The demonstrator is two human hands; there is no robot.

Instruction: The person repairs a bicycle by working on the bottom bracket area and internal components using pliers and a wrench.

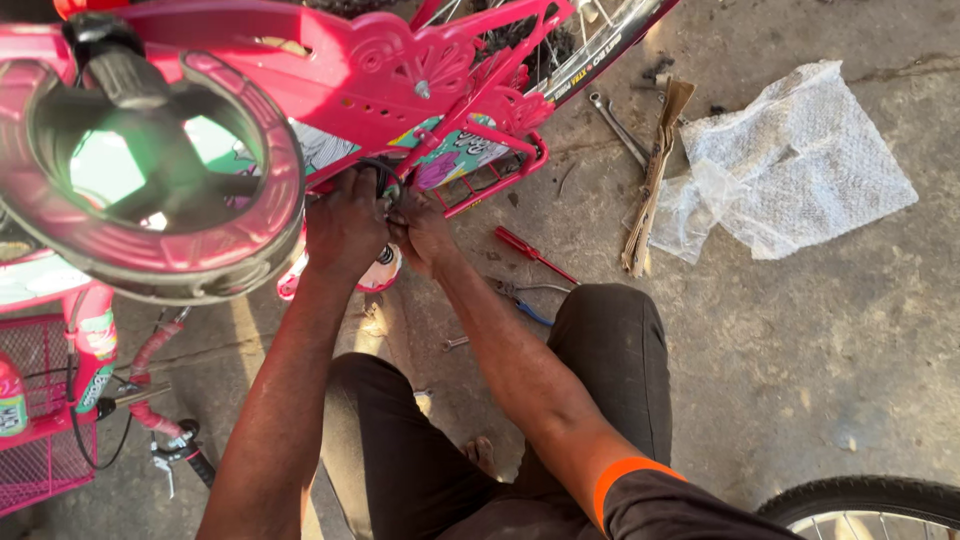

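- Near: red-handled screwdriver (533,253) and blue-handled pliers (520,297) lie loose on concrete by the knee; could be kicked away.
- Middle: left hand (345,225) and right hand (420,232) closed around a small fitting under the pink child's bicycle frame (340,60); exact grip hidden.
- Risk: fingers pinched if the frame tips.
- Far right: steel spanner (618,125), bubble wrap sheet (800,160).

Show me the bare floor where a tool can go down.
Bare concrete: right of the knee, below the bubble wrap. Crowded: screwdriver and pliers beside the right hand; wrench by the wheel.
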